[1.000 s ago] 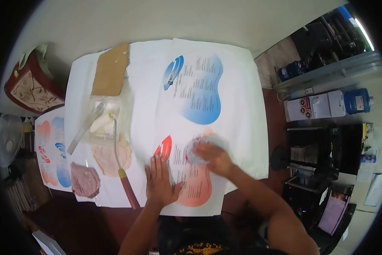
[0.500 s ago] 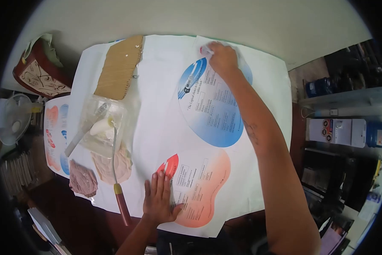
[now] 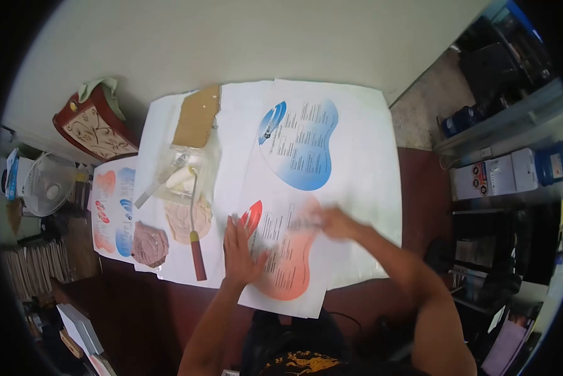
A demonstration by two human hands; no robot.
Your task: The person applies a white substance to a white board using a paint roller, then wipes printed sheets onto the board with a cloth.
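A large white sheet lies on the table, printed with a blue rounded shape and a red-orange one. My left hand lies flat with fingers spread on the left part of the red-orange print. My right hand is blurred by motion over the upper right of that print. It holds a pale cloth against the paper.
Left of the sheet are a clear plastic tub of white paste, a red-handled tool, a metal spatula, two brownish rags, a cardboard piece and more prints. A patterned red box and a fan stand beyond.
My right hand with the cloth swept from the red-orange print up to the top of the blue print and back down. My left hand stayed pressed on the red-orange print.
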